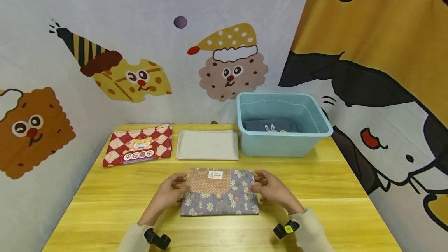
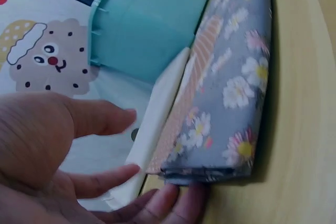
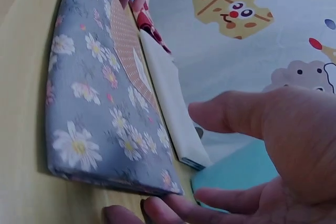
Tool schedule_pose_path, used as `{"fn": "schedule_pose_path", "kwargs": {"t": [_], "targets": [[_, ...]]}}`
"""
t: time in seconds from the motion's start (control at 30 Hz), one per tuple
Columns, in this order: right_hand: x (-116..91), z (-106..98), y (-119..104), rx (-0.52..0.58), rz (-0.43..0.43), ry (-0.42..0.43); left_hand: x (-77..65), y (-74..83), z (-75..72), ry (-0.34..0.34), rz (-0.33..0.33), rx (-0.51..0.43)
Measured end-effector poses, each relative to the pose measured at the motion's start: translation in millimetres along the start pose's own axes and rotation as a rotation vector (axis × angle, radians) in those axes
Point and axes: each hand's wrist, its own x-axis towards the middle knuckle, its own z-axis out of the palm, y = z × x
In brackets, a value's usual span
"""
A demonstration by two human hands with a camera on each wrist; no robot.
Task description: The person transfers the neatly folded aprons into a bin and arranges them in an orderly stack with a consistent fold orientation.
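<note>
Here we are in a tabletop corner, cartoon-printed cloth (image 1: pixel 140 22) behind a wood-grain table (image 1: pixel 217 232), home or studio unclear!

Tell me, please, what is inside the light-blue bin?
Inside the light-blue bin, a dark cloth shows, with a white rabbit print. The near wall hides the cloth's lower part, and the cloth covers whatever may lie beneath, so I cannot tell.

A yellow wood-grain desk (image 1: pixel 94 197) stood before a pale backdrop (image 1: pixel 133 3) printed with cartoon snacks (image 1: pixel 154 81). Mustard coloured its upper right.
</note>
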Motion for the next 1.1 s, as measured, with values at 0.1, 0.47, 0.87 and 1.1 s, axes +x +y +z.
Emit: {"fn": "schedule_pose_path", "kwargs": {"t": [0.1, 0.47, 0.87, 1.1], "targets": [[-1, 4, -2, 0.044, 0.027, 0.005, -3.4, 3.4, 1.3, -0.005, -0.068, -0.033], [-1, 10, -6, 0.039, 0.076, 0.066, -3.9, 5.3, 10.1, 0.104, -0.077, 0.024], [5, 9, 3, 0.111, 0.067, 0.014, 0.4, -0.4, 10.5, -0.007, -0.118, -0.143], [10, 3, 14, 0.202, 0.033, -0.075, 3.7, -7.2, 10.6, -0.075, -0.097, -0.27]]}}
